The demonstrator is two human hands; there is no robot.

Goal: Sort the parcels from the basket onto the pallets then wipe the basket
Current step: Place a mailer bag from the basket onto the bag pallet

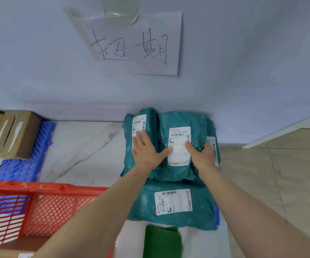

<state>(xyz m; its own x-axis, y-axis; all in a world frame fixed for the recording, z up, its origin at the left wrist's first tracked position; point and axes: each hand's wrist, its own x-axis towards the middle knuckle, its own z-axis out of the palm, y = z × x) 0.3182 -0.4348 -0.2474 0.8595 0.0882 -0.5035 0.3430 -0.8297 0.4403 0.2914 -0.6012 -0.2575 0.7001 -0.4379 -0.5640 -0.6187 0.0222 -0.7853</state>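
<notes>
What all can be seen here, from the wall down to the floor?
Teal plastic mailer parcels: at least four, white labels, stacked by the wall on the right.
Brown cardboard boxes: at least two, on the left pallet.
Blue plastic grid pallet: one at left; blue edges also peek from under the teal stack.
Red plastic mesh basket: one, lower left.
Green cloth: one, bottom centre.
White paper sign: one, handwritten, taped to the wall.
Left hand: flat on the teal parcels.
Right hand: gripping the right side of the top parcel.
</notes>
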